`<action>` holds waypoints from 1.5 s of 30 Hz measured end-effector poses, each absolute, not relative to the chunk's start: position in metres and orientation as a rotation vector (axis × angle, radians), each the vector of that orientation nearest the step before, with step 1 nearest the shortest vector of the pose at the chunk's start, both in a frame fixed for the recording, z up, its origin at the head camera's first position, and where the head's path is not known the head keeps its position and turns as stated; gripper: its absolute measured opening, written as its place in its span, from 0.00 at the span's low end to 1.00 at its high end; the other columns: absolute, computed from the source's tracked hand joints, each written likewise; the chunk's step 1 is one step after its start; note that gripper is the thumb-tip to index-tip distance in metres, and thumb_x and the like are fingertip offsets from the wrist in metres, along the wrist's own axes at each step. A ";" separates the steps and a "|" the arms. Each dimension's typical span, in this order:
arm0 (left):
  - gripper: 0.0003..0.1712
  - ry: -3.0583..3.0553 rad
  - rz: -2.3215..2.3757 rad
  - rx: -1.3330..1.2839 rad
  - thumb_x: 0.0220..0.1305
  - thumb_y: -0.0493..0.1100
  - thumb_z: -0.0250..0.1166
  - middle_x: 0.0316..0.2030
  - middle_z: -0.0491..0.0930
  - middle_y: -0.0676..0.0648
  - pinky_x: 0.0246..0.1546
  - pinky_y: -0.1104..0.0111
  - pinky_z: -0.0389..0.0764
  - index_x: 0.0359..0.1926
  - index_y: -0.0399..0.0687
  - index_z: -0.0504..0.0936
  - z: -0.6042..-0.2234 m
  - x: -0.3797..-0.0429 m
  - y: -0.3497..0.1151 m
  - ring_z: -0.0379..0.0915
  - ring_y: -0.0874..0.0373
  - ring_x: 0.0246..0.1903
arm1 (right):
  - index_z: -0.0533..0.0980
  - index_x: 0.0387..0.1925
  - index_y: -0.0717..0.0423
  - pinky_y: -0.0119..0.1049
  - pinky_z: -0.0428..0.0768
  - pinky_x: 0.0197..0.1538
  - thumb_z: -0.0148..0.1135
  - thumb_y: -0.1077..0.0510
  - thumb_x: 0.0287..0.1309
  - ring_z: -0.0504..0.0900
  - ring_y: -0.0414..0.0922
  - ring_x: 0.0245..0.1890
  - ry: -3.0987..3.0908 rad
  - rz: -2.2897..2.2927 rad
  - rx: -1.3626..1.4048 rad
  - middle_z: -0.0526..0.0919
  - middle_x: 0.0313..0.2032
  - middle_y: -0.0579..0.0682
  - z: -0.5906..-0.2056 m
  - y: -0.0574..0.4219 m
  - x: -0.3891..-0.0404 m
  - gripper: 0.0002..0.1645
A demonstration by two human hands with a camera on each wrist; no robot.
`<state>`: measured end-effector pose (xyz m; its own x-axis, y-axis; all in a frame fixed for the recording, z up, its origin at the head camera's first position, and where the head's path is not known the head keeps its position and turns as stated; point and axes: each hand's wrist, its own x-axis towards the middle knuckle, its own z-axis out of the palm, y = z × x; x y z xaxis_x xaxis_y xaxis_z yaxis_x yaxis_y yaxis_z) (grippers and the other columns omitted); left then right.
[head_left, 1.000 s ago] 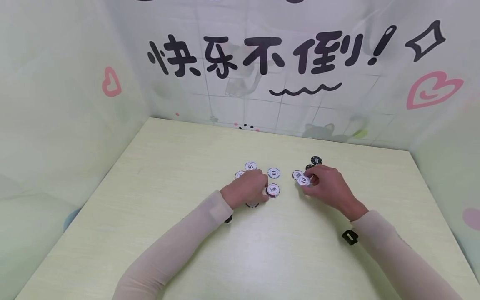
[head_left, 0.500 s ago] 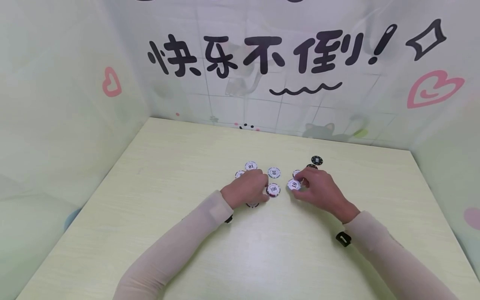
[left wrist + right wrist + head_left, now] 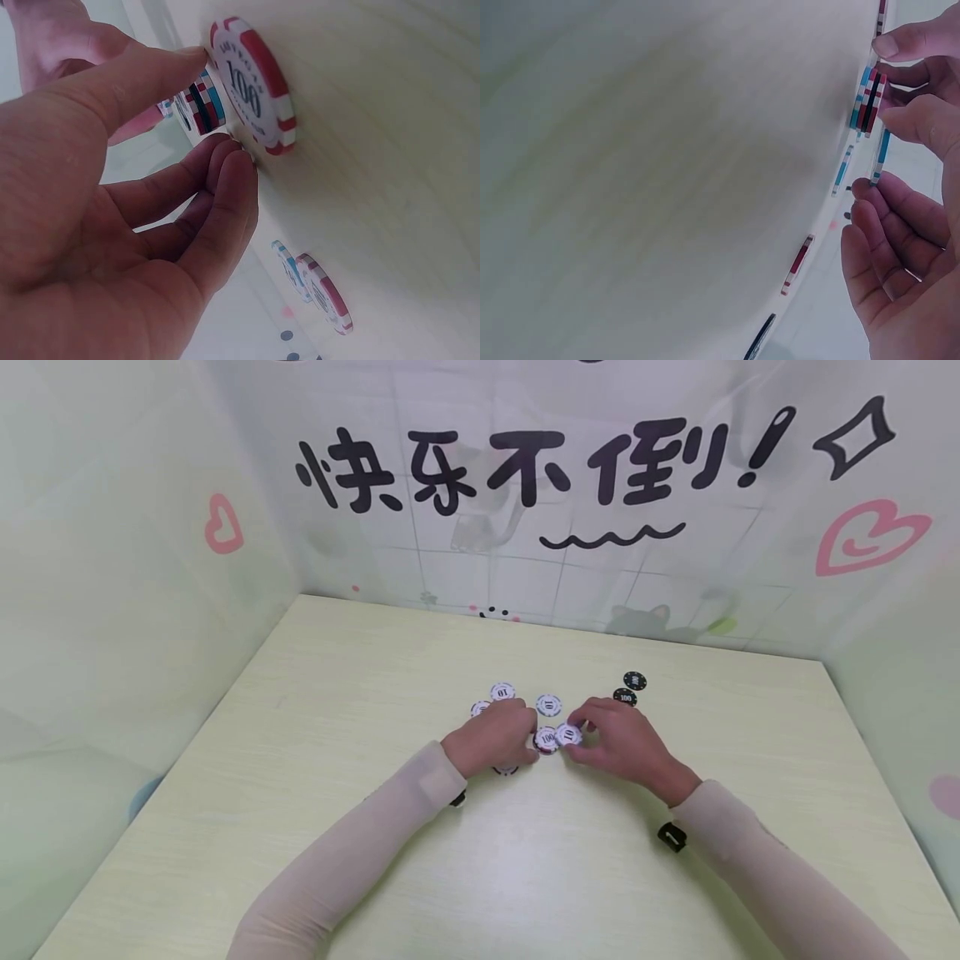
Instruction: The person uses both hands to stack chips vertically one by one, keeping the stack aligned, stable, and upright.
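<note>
My right hand [image 3: 626, 739] pinches a blue-and-white poker chip [image 3: 567, 735] marked 10 between thumb and fingers. In the head view this chip overlaps the edge of a short stack of chips [image 3: 547, 741] with a 100 on top; the right wrist view shows the stack's blue, red and black edges [image 3: 868, 101]. My left hand [image 3: 491, 737] is curled about the stack from the left, thumb on the near side, fingers on the far side. A red-edged 100 chip [image 3: 253, 86] lies on the table by the left thumb, mostly hidden under that hand in the head view.
Behind the left hand lie a 10 chip [image 3: 502, 692] and a partly covered chip [image 3: 480, 708]. Another 10 chip [image 3: 549, 705] is behind the stack. Two black 100 chips [image 3: 634, 681] sit behind the right hand. A printed cloth [image 3: 480, 568] borders the table's back.
My right hand has carried the 10 chip leftward from beside the black chips to the stack's edge. The left hand has stayed in place at the stack.
</note>
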<state>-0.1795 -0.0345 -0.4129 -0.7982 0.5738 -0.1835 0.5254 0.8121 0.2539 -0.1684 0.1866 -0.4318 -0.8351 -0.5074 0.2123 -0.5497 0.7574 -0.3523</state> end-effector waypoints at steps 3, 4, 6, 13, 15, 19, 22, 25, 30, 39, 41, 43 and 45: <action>0.17 2.742 0.280 0.836 0.58 0.52 0.72 0.30 0.74 0.51 0.28 0.69 0.70 0.38 0.45 0.82 -0.412 -0.180 -0.035 0.68 0.57 0.29 | 0.83 0.40 0.49 0.38 0.77 0.39 0.74 0.45 0.48 0.79 0.41 0.36 -2.841 0.626 0.873 0.82 0.38 0.40 -0.433 0.183 -0.169 0.19; 0.17 2.741 0.279 0.833 0.58 0.53 0.72 0.30 0.74 0.51 0.28 0.69 0.70 0.38 0.45 0.82 -0.412 -0.180 -0.035 0.68 0.57 0.29 | 0.83 0.40 0.49 0.38 0.77 0.39 0.74 0.45 0.48 0.79 0.41 0.36 -2.839 0.627 0.878 0.82 0.38 0.40 -0.433 0.182 -0.169 0.19; 0.17 2.740 0.279 0.829 0.58 0.53 0.72 0.30 0.74 0.51 0.28 0.69 0.70 0.39 0.45 0.82 -0.412 -0.180 -0.035 0.68 0.57 0.29 | 0.83 0.40 0.49 0.37 0.78 0.39 0.74 0.45 0.48 0.79 0.40 0.37 -2.831 0.626 0.889 0.82 0.39 0.40 -0.433 0.180 -0.169 0.19; 0.17 2.738 0.283 0.840 0.58 0.52 0.72 0.30 0.74 0.51 0.27 0.70 0.70 0.38 0.45 0.82 -0.413 -0.180 -0.035 0.68 0.58 0.28 | 0.83 0.40 0.50 0.39 0.78 0.40 0.73 0.46 0.49 0.81 0.42 0.37 -2.806 0.644 0.924 0.83 0.40 0.42 -0.431 0.173 -0.168 0.19; 0.16 2.735 0.293 0.838 0.58 0.52 0.72 0.30 0.74 0.51 0.26 0.70 0.70 0.38 0.45 0.82 -0.412 -0.180 -0.034 0.68 0.58 0.28 | 0.83 0.40 0.50 0.39 0.79 0.40 0.73 0.46 0.49 0.81 0.42 0.38 -2.806 0.644 0.927 0.83 0.40 0.43 -0.430 0.171 -0.168 0.18; 0.16 2.730 0.309 0.822 0.57 0.51 0.72 0.30 0.73 0.50 0.25 0.70 0.70 0.37 0.45 0.82 -0.412 -0.180 -0.034 0.68 0.58 0.28 | 0.83 0.40 0.49 0.39 0.79 0.41 0.73 0.46 0.49 0.81 0.42 0.39 -2.808 0.629 0.930 0.83 0.41 0.43 -0.430 0.169 -0.168 0.18; 0.16 2.731 0.310 0.814 0.57 0.51 0.72 0.30 0.74 0.50 0.25 0.71 0.69 0.37 0.45 0.82 -0.411 -0.180 -0.033 0.68 0.58 0.28 | 0.83 0.40 0.49 0.39 0.79 0.42 0.74 0.46 0.49 0.80 0.42 0.39 -2.800 0.631 0.933 0.83 0.41 0.42 -0.430 0.168 -0.168 0.18; 0.16 2.735 0.307 0.818 0.58 0.51 0.72 0.30 0.74 0.50 0.25 0.71 0.69 0.37 0.45 0.82 -0.411 -0.180 -0.033 0.68 0.58 0.28 | 0.83 0.40 0.49 0.39 0.79 0.42 0.74 0.47 0.49 0.80 0.42 0.38 -2.792 0.639 0.937 0.83 0.41 0.42 -0.430 0.167 -0.168 0.17; 0.16 2.740 0.306 0.832 0.57 0.51 0.72 0.30 0.74 0.50 0.25 0.71 0.69 0.37 0.45 0.82 -0.411 -0.180 -0.033 0.68 0.58 0.28 | 0.83 0.40 0.49 0.39 0.79 0.41 0.74 0.47 0.50 0.80 0.42 0.38 -2.800 0.650 0.941 0.83 0.41 0.43 -0.428 0.164 -0.168 0.17; 0.16 2.743 0.300 0.825 0.58 0.51 0.72 0.30 0.74 0.51 0.25 0.71 0.69 0.38 0.45 0.82 -0.411 -0.180 -0.033 0.68 0.58 0.28 | 0.83 0.39 0.48 0.37 0.78 0.41 0.73 0.47 0.50 0.79 0.42 0.37 -2.835 0.642 0.936 0.82 0.39 0.42 -0.429 0.163 -0.170 0.16; 0.16 2.745 0.291 0.833 0.58 0.52 0.72 0.30 0.74 0.51 0.26 0.70 0.69 0.38 0.45 0.82 -0.411 -0.180 -0.034 0.68 0.58 0.28 | 0.83 0.39 0.48 0.36 0.78 0.41 0.73 0.47 0.50 0.79 0.42 0.37 -2.844 0.642 0.935 0.82 0.39 0.42 -0.430 0.164 -0.170 0.16; 0.16 2.746 0.276 0.853 0.59 0.52 0.72 0.30 0.73 0.51 0.27 0.70 0.69 0.39 0.45 0.82 -0.411 -0.178 -0.036 0.68 0.58 0.29 | 0.83 0.40 0.49 0.37 0.78 0.40 0.73 0.46 0.50 0.80 0.42 0.37 -2.849 0.640 0.933 0.83 0.40 0.42 -0.430 0.164 -0.171 0.17; 0.17 2.751 0.267 0.879 0.59 0.52 0.71 0.29 0.73 0.51 0.28 0.69 0.69 0.39 0.44 0.82 -0.411 -0.177 -0.039 0.67 0.57 0.29 | 0.83 0.41 0.49 0.37 0.78 0.40 0.73 0.45 0.50 0.80 0.42 0.37 -2.854 0.633 0.927 0.83 0.41 0.42 -0.429 0.165 -0.171 0.19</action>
